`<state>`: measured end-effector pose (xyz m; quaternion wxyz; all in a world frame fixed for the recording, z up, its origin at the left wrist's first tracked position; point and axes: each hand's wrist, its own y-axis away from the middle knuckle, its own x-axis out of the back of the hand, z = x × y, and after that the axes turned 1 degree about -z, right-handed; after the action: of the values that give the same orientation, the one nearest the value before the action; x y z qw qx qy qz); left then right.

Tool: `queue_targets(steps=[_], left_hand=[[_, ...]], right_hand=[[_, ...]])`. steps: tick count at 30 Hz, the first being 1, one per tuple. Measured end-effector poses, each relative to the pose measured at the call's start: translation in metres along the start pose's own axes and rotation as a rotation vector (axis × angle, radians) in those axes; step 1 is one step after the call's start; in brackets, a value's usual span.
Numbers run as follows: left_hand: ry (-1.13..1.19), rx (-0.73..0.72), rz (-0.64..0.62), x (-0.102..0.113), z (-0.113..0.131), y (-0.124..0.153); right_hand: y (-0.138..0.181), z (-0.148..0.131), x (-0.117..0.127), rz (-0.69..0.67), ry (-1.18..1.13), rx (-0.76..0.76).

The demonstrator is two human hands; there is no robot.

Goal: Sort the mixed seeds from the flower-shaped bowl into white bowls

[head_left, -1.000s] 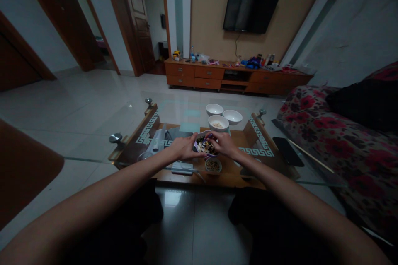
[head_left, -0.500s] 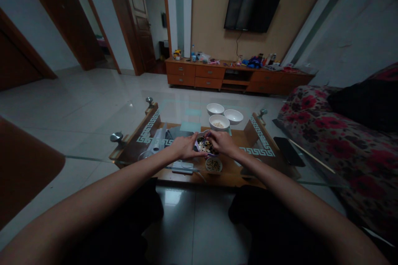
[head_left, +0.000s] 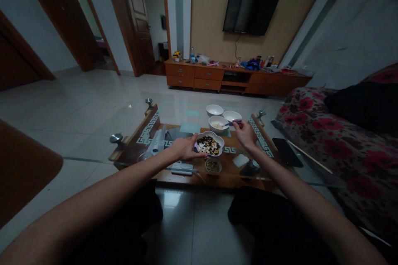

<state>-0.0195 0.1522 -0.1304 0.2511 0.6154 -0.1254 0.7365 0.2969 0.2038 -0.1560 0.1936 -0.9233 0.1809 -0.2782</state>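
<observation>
White inside and lilac outside, a petal-edged bowl (head_left: 221, 141) is gripped at its rim by the thumb and fingers of the left hand (head_left: 186, 149), with mixed dark and pale bits (head_left: 209, 145) already spread across it. Beyond those fingers and to the left of the right hand (head_left: 245, 133), whose fingertips are closed on a slim purple spoon-like utensil (head_left: 232, 123), pale pieces are left in a round white bowl (head_left: 214, 131). Much appears done, though whether the utensil's tip is loaded cannot be told.
</observation>
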Motion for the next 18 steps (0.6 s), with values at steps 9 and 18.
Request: queue_targets(steps=[9,18], left_hand=[[0.016,-0.011,0.029,-0.006,-0.004,-0.003],[-0.002,-0.009,0.016,-0.005,-0.003,-0.002]], right_hand=[[0.005,0.034,0.04,0.092,-0.027,-0.052],[0.025,-0.016,0.022,-0.127,-0.11,0.073]])
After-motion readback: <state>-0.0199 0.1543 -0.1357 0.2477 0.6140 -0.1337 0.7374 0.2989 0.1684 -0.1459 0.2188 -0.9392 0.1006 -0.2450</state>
